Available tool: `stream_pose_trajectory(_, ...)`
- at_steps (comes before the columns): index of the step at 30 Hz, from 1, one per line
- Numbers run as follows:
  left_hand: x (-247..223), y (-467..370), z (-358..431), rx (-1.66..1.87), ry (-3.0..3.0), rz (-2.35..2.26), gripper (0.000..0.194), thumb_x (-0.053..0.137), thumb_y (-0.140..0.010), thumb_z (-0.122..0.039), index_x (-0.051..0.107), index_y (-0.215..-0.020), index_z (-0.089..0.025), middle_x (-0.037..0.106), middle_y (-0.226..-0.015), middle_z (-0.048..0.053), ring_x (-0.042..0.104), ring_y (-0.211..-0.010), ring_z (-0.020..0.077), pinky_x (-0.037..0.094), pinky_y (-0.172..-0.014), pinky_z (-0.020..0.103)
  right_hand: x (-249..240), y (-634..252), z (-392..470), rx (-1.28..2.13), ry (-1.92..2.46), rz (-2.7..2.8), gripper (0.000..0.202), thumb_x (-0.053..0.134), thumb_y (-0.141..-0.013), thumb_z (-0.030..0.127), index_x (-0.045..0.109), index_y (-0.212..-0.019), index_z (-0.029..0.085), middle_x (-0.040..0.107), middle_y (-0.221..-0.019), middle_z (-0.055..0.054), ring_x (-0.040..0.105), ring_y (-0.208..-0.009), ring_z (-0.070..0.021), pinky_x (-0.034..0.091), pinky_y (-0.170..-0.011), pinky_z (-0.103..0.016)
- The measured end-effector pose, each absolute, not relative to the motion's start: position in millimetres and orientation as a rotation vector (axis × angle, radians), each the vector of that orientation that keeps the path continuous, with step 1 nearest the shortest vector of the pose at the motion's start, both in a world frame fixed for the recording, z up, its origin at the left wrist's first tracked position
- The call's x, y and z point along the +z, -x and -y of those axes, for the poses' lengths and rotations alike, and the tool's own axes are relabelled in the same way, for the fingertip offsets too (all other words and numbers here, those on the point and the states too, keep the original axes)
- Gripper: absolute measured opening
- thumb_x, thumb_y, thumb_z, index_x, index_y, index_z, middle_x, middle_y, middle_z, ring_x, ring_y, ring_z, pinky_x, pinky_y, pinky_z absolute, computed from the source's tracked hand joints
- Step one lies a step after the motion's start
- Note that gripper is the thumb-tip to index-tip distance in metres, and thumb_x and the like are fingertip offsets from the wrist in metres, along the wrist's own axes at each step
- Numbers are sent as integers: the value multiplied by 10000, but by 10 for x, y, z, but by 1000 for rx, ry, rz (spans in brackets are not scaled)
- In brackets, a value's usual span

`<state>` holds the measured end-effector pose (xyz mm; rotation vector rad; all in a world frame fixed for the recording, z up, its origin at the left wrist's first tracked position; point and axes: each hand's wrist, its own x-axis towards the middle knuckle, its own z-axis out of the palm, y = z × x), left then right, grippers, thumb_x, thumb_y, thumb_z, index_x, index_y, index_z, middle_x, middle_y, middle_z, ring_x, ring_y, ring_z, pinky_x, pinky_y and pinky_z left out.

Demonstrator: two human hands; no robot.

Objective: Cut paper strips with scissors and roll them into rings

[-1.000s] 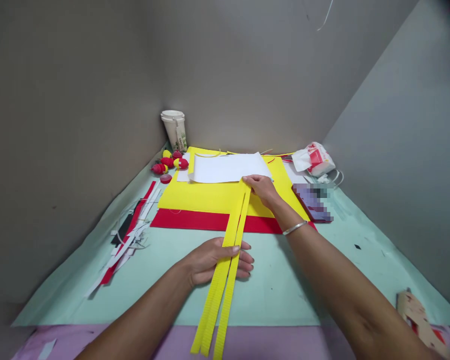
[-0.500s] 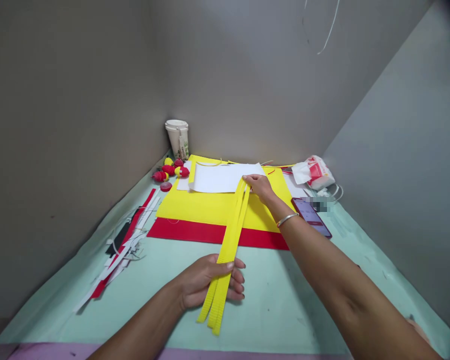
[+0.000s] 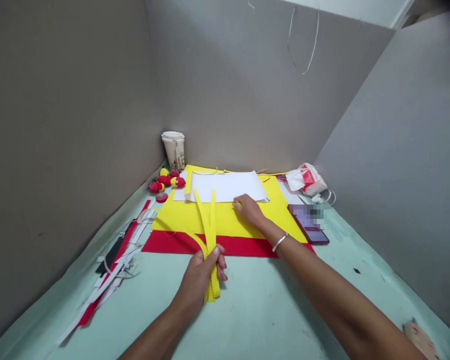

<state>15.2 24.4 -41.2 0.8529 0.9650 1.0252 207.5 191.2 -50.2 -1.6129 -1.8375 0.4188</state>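
Observation:
My left hand (image 3: 200, 275) is closed around a bunch of yellow paper strips (image 3: 212, 232), thumb on top. The strips bear fine crosswise ridges near the held end. Their far ends fan out, one bending left and others pointing toward the white sheet (image 3: 225, 185). My right hand (image 3: 249, 210), with a silver bangle at the wrist, has its fingers pinched at the front edge of that sheet; whether they grip the paper I cannot make out. Under the white sheet lies a large yellow sheet (image 3: 281, 220), on top of a red sheet (image 3: 168, 243).
Loose red, white and black strips (image 3: 114, 270) lie on the left. Red-and-yellow ornaments (image 3: 164, 180) and a lidded paper cup (image 3: 173, 150) stand at the back left. On the right are a phone (image 3: 309, 227) and a tissue pack (image 3: 311, 179).
My right hand has let go of the strips' far ends and come to the white sheet's front edge. My left hand still holds the strips, now spread apart. The camera view has shifted slightly.

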Motion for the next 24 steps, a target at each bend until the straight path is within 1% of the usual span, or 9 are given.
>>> stream_pose_trajectory(2, -417, -156, -260, 1029, -865, -993, 324, 637, -798, -477, 554, -730, -170, 533, -581, -36, 508, -477, 94, 446, -500, 227, -529, -2068, -1847, 363, 1613, 1871, 149, 615, -816, 230, 690, -939, 192, 652, -1045, -85, 553, -1044, -206, 368, -938, -271)
stream_pose_trajectory(5, -416, -163, -262, 1015, -878, -1035, 395, 649, -773, -511, 514, -620, -172, 492, -504, -37, 491, -449, 94, 433, -480, 221, -468, -2136, -1860, 253, 1668, 1794, 242, 560, -853, 229, 644, -1078, 195, 588, -1171, -102, 486, -1151, -220, 317, -1011, -294)
stream_pose_trajectory(8, -418, -168, -256, 1034, -858, -1063, 400, 673, -744, -518, 514, -612, -175, 492, -489, -37, 479, -432, 94, 421, -459, 218, -359, -2314, -1952, 158, 1792, 1591, 388, 526, -872, 243, 526, -1248, 151, 469, -1308, -168, 370, -1269, -289, 237, -1074, -403)
stream_pose_trajectory(11, -418, -168, -254, 1040, -843, -1058, 395, 679, -736, -513, 514, -611, -176, 485, -485, -39, 461, -416, 90, 402, -435, 214, -307, -2540, -2037, 157, 1918, 1374, 513, 574, -855, 277, 442, -1317, 100, 376, -1377, -238, 282, -1326, -376, 195, -1073, -524)
stream_pose_trajectory(14, -405, -170, -252, 1038, -821, -1054, 392, 676, -737, -507, 508, -608, -178, 473, -477, -45, 441, -404, 84, 391, -423, 210, -323, -2717, -2101, 292, 1972, 1246, 504, 648, -833, 306, 496, -1272, 111, 472, -1311, -218, 385, -1275, -373, 277, -1044, -544)
stream_pose_trajectory(16, -391, -174, -249, 1044, -789, -1055, 372, 695, -717, -498, 524, -639, -177, 490, -492, -45, 442, -402, 83, 392, -418, 210, -337, -2774, -2154, 426, 1958, 1187, 404, 626, -869, 316, 536, -1227, 153, 540, -1254, -144, 516, -1160, -298, 407, -974, -500)
stream_pose_trajectory(18, -375, -178, -243, 1051, -761, -1061, 361, 709, -698, -494, 539, -668, -177, 508, -509, -43, 449, -402, 85, 394, -413, 211, -329, -2782, -2222, 571, 1900, 1125, 334, 576, -912, 322, 546, -1208, 171, 563, -1224, -93, 585, -1047, -232, 497, -881, -444)
stream_pose_trajectory(22, -339, -179, -224, 1051, -747, -1084, 362, 706, -699, -497, 542, -664, -177, 520, -520, -38, 453, -408, 88, 398, -414, 214, -229, -2715, -2350, 870, 1681, 1006, 322, 548, -930, 336, 546, -1203, 166, 582, -1190, -86, 611, -986, -208, 529, -824, -406)
stream_pose_trajectory(24, -324, -176, -214, 1030, -760, -1095, 370, 685, -721, -504, 527, -639, -179, 506, -499, -39, 458, -408, 91, 400, -421, 217, -172, -2658, -2384, 997, 1567, 964, 343, 403, -987, 389, 538, -1211, 167, 598, -1162, -96, 629, -965, -189, 544, -799, -369)
